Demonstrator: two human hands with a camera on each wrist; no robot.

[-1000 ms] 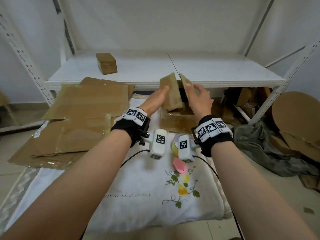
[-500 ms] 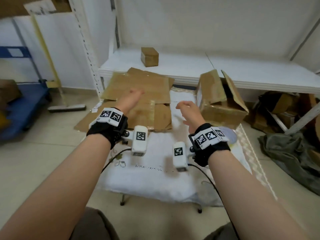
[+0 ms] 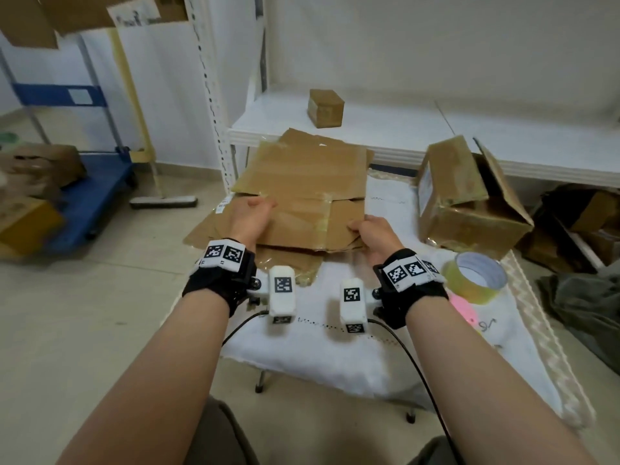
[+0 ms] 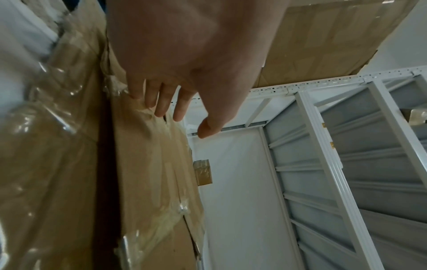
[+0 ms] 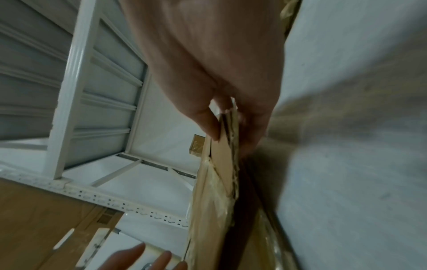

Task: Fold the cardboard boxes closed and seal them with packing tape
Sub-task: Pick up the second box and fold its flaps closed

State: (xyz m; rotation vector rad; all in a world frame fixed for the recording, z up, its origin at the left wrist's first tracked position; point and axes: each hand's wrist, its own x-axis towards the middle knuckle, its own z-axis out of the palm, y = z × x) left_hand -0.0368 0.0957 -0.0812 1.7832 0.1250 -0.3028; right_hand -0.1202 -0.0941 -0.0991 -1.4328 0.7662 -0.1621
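Observation:
A stack of flattened cardboard lies across the far left of the white cloth. My left hand touches the top sheet's left edge with straight fingers, and the left wrist view shows the thumb free of the cardboard. My right hand pinches the sheet's near right corner. In the right wrist view its thumb and fingers clamp the cardboard edge. An open brown box with raised flaps stands to the right. A roll of yellowish packing tape lies beside my right wrist.
A small closed box sits on the white shelf behind. The cloth-covered table is low and narrow. A pink object lies near the tape. A blue cart with boxes stands left, and dark cloth lies right.
Both hands left the open box's flaps and moved left to the flattened cardboard. My right hand took hold of its corner. The head view swung left.

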